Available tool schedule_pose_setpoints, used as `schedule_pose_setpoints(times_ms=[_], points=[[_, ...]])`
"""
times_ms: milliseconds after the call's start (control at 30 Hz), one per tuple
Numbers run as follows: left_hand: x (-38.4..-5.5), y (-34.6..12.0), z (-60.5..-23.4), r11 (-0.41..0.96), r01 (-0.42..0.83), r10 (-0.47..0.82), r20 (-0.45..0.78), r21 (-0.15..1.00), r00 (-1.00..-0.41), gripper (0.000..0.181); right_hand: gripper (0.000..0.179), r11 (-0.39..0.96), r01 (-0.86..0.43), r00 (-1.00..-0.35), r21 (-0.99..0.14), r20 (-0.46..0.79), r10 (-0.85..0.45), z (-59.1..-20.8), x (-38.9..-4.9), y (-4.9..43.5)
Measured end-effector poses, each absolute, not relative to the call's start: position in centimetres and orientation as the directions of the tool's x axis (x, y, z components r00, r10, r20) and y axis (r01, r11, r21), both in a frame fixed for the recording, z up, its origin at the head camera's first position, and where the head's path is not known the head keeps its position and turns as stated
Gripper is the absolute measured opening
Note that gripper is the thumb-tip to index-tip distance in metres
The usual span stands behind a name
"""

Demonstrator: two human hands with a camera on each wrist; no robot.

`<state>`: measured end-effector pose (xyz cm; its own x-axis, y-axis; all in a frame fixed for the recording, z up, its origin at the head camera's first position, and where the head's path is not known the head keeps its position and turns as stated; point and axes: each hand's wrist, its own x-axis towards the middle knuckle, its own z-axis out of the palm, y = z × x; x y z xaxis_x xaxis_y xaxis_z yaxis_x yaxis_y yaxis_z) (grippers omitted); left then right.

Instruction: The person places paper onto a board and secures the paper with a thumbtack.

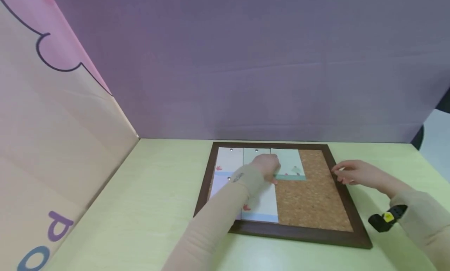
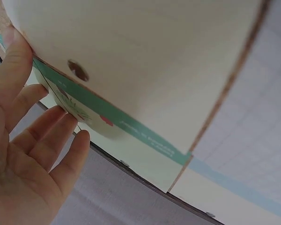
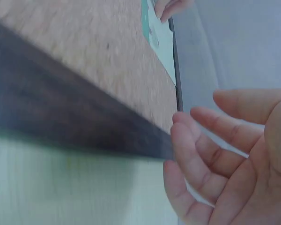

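My left hand is over the top row of paper sheets on a cork board. In the left wrist view, its fingers touch the seam around a pale green sheet, and the thumb is by the edge of a lower sheet. The third green-striped sheet lies just right of this hand, partly covered by it. My right hand hovers at the board's right frame, its fingers loosely bent and holding nothing.
Silver round pins show at the tops of several sheets. A white sheet with a blue stripe lies at the lower left of the board. The pale tabletop surrounds the frame; a grey-purple cloth wall rises behind it.
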<state>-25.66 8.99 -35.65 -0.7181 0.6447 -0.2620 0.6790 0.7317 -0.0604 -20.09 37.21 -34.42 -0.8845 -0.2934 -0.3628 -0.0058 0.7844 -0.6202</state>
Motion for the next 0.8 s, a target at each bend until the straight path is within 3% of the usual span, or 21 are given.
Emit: schedule_pose_setpoints(times_ms=[400,800], points=[[-25.9,8.7,-35.9,0.733,0.68,0.651,-0.251,-0.04,-0.716,0.031,0.038,0.856,-0.108,-0.907,-0.506,-0.302,-0.293,-34.1,-18.2,40.8],[-25.5,9.2,-36.1,0.734,0.679,0.652,-0.244,-0.033,-0.718,0.033,0.043,0.915,0.008,-0.86,-0.404,-0.469,-0.199,-35.5,-16.1,44.3]])
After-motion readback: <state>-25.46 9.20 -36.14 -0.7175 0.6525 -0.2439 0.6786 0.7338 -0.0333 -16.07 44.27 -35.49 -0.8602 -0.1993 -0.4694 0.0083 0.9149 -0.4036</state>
